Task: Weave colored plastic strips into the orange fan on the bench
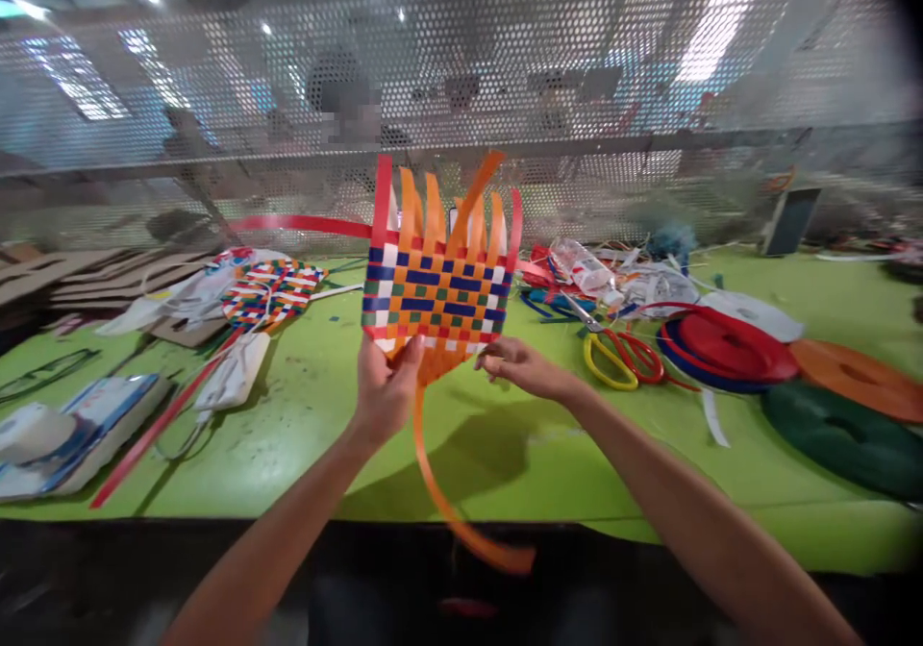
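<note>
A small woven piece of orange, blue, green, white and red flat plastic strips stands upright in front of me. Loose orange and red strip ends stick up from its top. My left hand grips its lower left corner, thumb in front. My right hand is by the lower right edge, its fingers bent and close together; whether they pinch the edge or a strip end I cannot make out. From the bottom hangs a long orange strip, curving past the table edge. A red strip extends out to the left.
On the right lie scissors, a red strip roll, an orange roll and a green roll. Leftward are another woven piece, a white power strip and glasses. A perforated metal screen stands behind.
</note>
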A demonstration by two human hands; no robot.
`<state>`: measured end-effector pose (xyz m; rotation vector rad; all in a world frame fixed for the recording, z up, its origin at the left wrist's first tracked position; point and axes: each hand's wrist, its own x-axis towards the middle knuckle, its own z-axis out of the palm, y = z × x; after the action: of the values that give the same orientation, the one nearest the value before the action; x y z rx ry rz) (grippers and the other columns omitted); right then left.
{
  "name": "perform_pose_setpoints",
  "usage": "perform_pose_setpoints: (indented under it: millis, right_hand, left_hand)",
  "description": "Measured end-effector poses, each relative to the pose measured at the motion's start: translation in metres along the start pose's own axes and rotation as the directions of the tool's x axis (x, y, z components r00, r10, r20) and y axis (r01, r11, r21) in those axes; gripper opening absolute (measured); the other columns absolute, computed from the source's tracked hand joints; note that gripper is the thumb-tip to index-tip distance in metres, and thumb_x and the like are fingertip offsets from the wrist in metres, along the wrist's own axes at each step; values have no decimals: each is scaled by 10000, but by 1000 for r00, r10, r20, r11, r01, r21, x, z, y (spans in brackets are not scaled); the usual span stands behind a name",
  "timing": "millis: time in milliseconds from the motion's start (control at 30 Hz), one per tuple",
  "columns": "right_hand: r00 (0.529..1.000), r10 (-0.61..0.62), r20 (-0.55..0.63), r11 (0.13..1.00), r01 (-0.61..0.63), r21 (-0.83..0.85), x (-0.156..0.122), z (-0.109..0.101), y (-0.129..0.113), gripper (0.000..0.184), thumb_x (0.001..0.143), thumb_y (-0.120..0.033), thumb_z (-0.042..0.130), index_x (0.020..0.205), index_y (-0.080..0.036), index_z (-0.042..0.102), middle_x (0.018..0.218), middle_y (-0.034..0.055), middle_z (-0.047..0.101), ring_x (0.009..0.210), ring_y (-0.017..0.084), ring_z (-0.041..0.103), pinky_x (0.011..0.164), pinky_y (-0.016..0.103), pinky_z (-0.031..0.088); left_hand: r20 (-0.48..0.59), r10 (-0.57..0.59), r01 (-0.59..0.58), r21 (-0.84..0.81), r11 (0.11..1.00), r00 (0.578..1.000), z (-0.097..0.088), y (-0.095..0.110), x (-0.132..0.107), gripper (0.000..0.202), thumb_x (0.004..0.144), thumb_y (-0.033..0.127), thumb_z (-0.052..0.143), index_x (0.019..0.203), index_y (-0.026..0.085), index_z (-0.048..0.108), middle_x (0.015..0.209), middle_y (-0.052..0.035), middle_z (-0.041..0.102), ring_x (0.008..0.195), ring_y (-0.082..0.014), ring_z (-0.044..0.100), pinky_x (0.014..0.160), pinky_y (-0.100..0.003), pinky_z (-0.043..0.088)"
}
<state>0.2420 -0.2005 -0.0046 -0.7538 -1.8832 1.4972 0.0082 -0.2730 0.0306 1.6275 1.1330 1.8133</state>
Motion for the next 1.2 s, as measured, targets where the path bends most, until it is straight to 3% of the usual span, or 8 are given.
perform_pose_setpoints:
  millis: [167,333,500,600,733,867,1033,1200]
  right_hand:
    - [983,-40,-177,965,84,248,5,2,-1,626,853,-708,807,1257,-241,706,1155,99,764,880,213,717,671,321,627]
    - [924,161,-346,981,-110,162,11,-12,12,410,832,-545,869,1000,-199,728,855,52,739,615,158,638,504,294,584]
    - [875,244,-418,959,-283,-32,9,-25,25,301,796,-405,890,917,-178,733,803,48,739,572,148,620,475,278,559]
    - [886,310,-346,904,-387,-182,4,-29,24,282,844,-422,841,921,-175,729,721,32,714,527,145,596,465,262,484]
    - [886,382,-263,742,-464,-485,-3,-36,20,421,847,-539,826,705,-197,626,593,-2,599,510,136,519,474,270,341]
    - [851,379,-362,542,-522,-659,-5,-45,13,671,790,-733,817,557,-226,445,544,-19,471,521,129,410,502,312,212]
    - [847,386,-365,536,-528,-659,-10,-54,-4,771,867,-805,705,513,-236,323,498,-43,292,493,114,282,532,333,183]
    - [858,-188,-478,615,-277,-738,-7,-54,-2,433,1015,-570,645,771,-215,690,742,62,673,711,217,587,685,343,428]
  left_hand:
    - [112,-372,388,-301,871,922,9,-18,-18,534,938,397,819,1416,290,606,1284,-82,765,1216,-265,747,1054,-448,644]
    - [343,-666,742,-179,646,662,5,-37,-26,464,915,407,844,1287,234,627,1310,-138,740,1131,-295,756,813,-424,705]
    - [460,-742,836,-2,549,488,-14,-48,-12,531,858,408,881,1293,249,621,1201,-124,775,956,-274,785,734,-412,680]
    - [457,-770,677,390,624,446,-28,-52,3,367,881,542,812,981,204,708,902,-91,798,690,-229,738,597,-324,570]
    - [374,-672,129,809,574,640,-38,-43,24,494,944,577,697,617,214,623,616,-49,677,577,-204,621,563,-306,390]
    - [442,-486,-28,760,649,754,-30,-41,43,355,933,531,728,755,225,699,782,-39,750,693,-209,647,644,-319,412]
    - [516,-155,-238,614,753,842,-15,-78,64,269,1041,416,563,995,203,719,1025,-91,769,958,-256,690,893,-380,502]
    - [466,-147,-288,734,615,873,-24,-123,75,315,1068,432,492,1144,203,695,1212,-128,754,1183,-318,653,1067,-457,447]
